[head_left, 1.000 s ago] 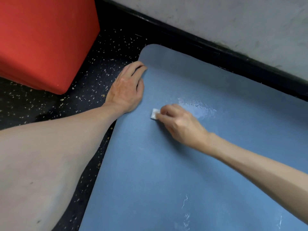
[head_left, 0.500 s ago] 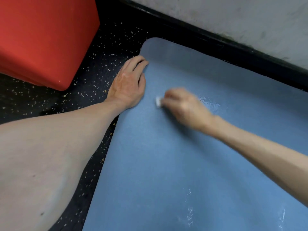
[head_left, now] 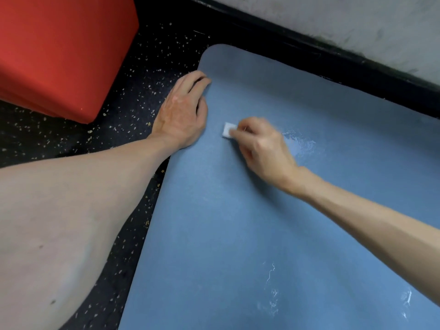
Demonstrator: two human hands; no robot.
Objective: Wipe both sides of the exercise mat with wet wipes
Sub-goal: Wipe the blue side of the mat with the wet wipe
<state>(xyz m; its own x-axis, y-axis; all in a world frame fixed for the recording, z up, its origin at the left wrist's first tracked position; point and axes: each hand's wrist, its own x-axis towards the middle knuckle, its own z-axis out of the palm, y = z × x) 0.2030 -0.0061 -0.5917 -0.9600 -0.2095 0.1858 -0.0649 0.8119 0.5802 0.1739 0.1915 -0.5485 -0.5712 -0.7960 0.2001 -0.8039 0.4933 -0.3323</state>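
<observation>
One blue exercise mat (head_left: 238, 222) lies flat on the dark speckled floor (head_left: 133, 98), rounded corner near the black baseboard (head_left: 309, 51) under a grey wall (head_left: 333, 17). One wet wipe (head_left: 228, 130), small & white, sits on the mat just right of the left hand (head_left: 182, 115). Two hands: the left lies flat on the mat's left edge, fingers straight & close together, holding nothing. The right hand (head_left: 264, 148) curls its fingers over the wipe, pressing it to the mat. One wet patch (head_left: 300, 141) shines beside it; a few white streaks (head_left: 271, 282) near the btm. One red box (head_left: 64, 51) top left, cut off by the frame. Mat runs out of frame right & btm. Right hand is blurred & hides most of the wipe, so exact grip can't be made out.
</observation>
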